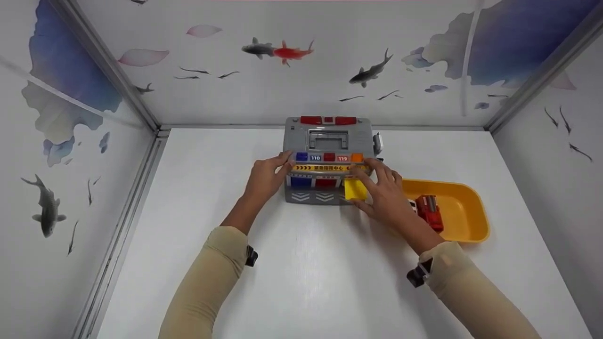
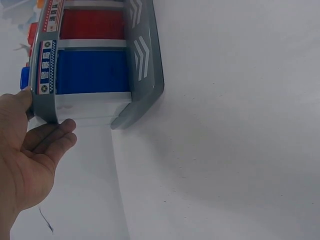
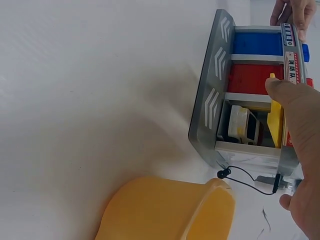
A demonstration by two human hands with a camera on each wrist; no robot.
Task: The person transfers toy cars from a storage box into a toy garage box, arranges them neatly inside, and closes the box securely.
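Note:
A grey toy emergency garage (image 1: 325,197) stands at the back of the table, with blue (image 2: 92,72), red (image 2: 92,24) and yellow doors side by side. At its left end my left hand (image 1: 264,176) grips the roof corner, thumb above and fingers curled below. My right hand (image 1: 384,195) is at the right end, fingers over the roof edge and thumb at the edge of the yellow door (image 1: 354,189), which is tilted up and outward. Behind that door, the right wrist view shows a white toy vehicle (image 3: 242,125) inside the bay. The blue and red doors are down.
A yellow-orange tub (image 1: 464,212) stands right of the garage, partly behind my right forearm. In it lie a red toy truck (image 1: 429,213) and a white toy. A black cord (image 3: 245,175) hangs at the garage's right end. Printed walls enclose the table.

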